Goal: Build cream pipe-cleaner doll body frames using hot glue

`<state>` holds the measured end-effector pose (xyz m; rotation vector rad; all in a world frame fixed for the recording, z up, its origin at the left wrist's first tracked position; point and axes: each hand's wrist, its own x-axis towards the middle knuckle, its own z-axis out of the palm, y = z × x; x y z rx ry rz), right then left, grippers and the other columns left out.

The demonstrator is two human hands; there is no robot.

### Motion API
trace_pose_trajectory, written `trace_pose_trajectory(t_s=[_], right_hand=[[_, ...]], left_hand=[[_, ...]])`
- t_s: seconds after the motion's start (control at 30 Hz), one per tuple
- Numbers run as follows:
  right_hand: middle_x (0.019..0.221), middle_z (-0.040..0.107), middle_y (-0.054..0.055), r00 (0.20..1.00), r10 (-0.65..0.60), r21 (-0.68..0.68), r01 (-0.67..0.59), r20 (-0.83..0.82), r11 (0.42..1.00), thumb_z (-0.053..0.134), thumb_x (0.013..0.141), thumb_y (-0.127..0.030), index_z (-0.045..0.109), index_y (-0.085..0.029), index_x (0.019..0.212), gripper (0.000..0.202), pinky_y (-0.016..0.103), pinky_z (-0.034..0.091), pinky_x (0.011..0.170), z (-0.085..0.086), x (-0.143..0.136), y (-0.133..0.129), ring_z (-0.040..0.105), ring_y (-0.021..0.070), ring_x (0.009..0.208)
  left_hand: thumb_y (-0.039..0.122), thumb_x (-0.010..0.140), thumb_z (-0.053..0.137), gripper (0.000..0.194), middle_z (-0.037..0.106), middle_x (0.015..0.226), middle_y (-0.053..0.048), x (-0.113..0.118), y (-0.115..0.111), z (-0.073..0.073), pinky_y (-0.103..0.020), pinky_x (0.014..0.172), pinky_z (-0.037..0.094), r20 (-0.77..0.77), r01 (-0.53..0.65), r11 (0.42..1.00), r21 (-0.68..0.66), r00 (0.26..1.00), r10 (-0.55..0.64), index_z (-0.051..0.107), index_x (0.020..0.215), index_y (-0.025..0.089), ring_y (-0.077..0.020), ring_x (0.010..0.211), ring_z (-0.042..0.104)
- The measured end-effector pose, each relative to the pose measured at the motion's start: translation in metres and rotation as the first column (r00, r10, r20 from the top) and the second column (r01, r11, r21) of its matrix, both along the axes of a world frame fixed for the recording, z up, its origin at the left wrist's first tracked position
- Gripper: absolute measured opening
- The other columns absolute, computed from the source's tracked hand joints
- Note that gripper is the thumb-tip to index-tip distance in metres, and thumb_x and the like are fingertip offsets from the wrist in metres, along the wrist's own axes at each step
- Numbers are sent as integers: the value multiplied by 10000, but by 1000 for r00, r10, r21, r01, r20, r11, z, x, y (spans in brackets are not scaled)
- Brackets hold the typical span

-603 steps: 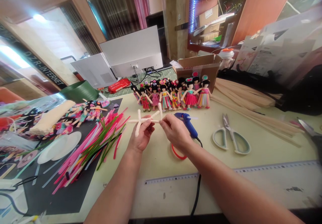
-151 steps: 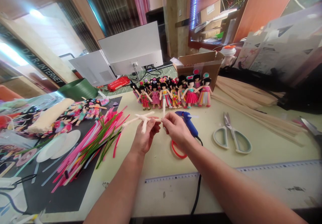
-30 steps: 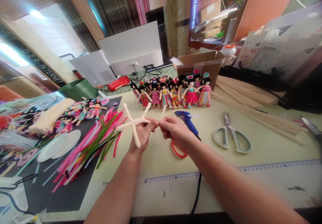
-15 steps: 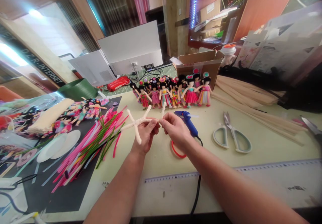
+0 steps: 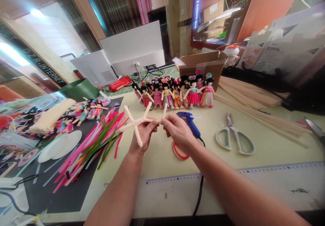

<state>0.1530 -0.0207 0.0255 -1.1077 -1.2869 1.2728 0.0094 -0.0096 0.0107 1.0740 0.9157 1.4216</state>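
On the left, two thin white plates (image 5: 69,146), smooth and oval to the eye, overlap on a flat dark mat (image 5: 68,202). Just beside them sprawls a loose bundle of fuzzy stems (image 5: 86,151), long, straight and mostly pink and green, reaching past the mat onto the pale desk (image 5: 157,160). Next comes a cream figure (image 5: 138,121) with a ridged, tightly wound middle and smooth, round-ended limbs spread like a star. It projects leftward from the left hand (image 5: 143,134), whose thumb and fingers pinch its right-hand limb. The right hand (image 5: 175,126) closes its fingers on a slim pale stem (image 5: 165,109) that rises, slightly tilted, above them; the join to the figure is hidden. Behind stand soft, bright-skirted dolls (image 5: 175,94). Farther right lie a blue plastic glue gun (image 5: 191,124), then metal scissors (image 5: 235,134) with pale looped handles.
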Motion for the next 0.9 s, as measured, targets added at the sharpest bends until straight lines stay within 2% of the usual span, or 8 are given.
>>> trace_pose_trajectory(t_s=[0.1,0.2,0.4,0.5,0.6,0.67,0.8,0.9], right_hand=[[618,504,-33,980,115,-124,-136,-163,983,573,834,-373,486,-189,672,260,244,352,487,-3,3,3,440,82,491],[606,488,-34,943,179,-188,-237,-281,953,615,813,-406,533,-177,698,269,234,324,476,-6,7,5,420,74,490],[600,479,-37,845,178,-289,-359,-504,888,736,697,-336,548,-162,676,256,218,266,477,-6,9,6,375,54,488],[592,491,-34,814,154,-276,-358,-560,892,765,658,-312,524,-163,646,284,218,247,482,-7,7,6,368,52,490],[567,482,-42,812,158,-211,-326,-561,922,745,679,-312,494,-173,629,292,226,250,489,-10,4,6,363,57,486],[547,469,-50,850,143,-158,-255,-508,954,704,721,-322,480,-182,630,279,234,265,495,-11,3,7,367,64,476],[559,467,-57,953,-34,-66,15,-300,998,618,790,-339,479,-203,682,222,245,291,492,-10,4,9,395,80,477],[595,454,-55,969,-165,29,173,-182,985,572,825,-348,464,-216,712,205,251,313,500,-8,6,11,409,94,509]], left_hand=[[296,695,784,180,628,651,-7,-4,0,0,-239,608,439,-90,5,998,66,996,1,687,746,153,-93,593,527],[296,731,756,144,633,672,-6,-8,0,-2,-256,656,460,-168,25,994,110,986,-6,700,771,169,-106,631,549],[303,746,741,152,644,708,-15,-13,-1,-4,-288,692,478,-295,73,978,198,955,-12,709,830,180,-138,680,579],[307,743,741,165,650,726,-20,-13,-2,-3,-294,694,481,-311,74,976,204,950,-7,705,838,178,-143,686,583],[324,731,746,183,640,707,-25,-10,-3,-2,-284,675,475,-293,39,986,161,956,10,706,815,166,-138,672,572],[326,719,751,208,631,707,-24,-7,-3,-1,-266,648,461,-264,8,996,92,964,17,703,834,159,-125,660,561],[255,678,734,218,610,731,-5,-4,2,0,-217,539,395,-74,-66,992,-103,996,58,657,853,151,-74,575,505],[202,609,695,218,574,709,21,-7,7,1,-205,494,369,101,-178,952,-247,973,208,584,791,159,-61,532,483]])
